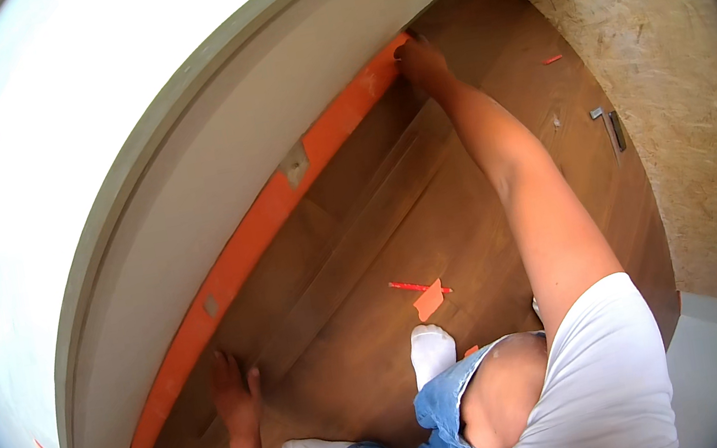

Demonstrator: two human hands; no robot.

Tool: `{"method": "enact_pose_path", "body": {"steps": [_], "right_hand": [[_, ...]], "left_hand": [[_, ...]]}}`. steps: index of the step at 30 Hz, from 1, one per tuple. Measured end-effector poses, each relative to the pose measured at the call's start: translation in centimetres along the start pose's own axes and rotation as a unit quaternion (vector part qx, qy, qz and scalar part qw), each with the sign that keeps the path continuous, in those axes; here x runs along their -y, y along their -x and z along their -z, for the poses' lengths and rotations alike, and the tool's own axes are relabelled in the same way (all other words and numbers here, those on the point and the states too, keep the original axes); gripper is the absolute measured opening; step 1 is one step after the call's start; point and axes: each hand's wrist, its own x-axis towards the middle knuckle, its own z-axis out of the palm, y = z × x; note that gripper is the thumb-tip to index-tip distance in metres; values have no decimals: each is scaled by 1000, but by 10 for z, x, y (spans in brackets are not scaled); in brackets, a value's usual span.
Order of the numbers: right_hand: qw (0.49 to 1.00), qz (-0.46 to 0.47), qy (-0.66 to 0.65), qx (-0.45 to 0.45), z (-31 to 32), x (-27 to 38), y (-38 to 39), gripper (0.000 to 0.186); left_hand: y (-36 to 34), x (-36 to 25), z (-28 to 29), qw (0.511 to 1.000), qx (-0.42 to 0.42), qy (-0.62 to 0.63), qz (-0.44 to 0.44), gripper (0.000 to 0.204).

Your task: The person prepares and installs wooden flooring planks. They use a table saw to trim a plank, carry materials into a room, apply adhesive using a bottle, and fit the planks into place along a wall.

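Note:
A long orange strip (257, 225) runs along the foot of the pale wall, with two beige patches showing in it. At its far end is my right hand (422, 64), the fingers bent and closed on the strip's edge; the fingertips are partly hidden. My left hand (236, 398) lies on the brown wooden floor (334, 311) beside the near part of the strip, fingers apart and holding nothing. Between my arms, a red pencil (407, 286) lies on the boards, partly under an orange offcut (429, 301).
My white-socked feet (433, 352) are on the floor. To the right stands a chipboard panel (662, 86), with a small metal tool (611, 129) lying near its foot. A small red piece (552, 60) lies farther off. The pale wall (208, 144) closes off the left side.

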Motion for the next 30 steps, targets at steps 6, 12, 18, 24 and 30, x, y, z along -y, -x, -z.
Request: {"method": "enact_pose_path", "body": {"steps": [6,12,18,24,30], "right_hand": [[992,69,72,77,-5,-8,-37,32],[987,119,106,7,-21,-12,-42,23],[988,125,15,92,-11,-30,-48,23],[986,164,-10,30,-22,-31,-37,22],[991,133,0,6,-15,-27,-33,24]], "left_hand": [[-3,4,11,998,54,-19,-7,64],[-4,-11,5,998,45,-36,1,67],[-3,-11,4,999,39,-9,-8,68],[-6,-14,6,997,64,-30,-7,70],[-10,-19,11,996,72,-41,-18,71]]}}
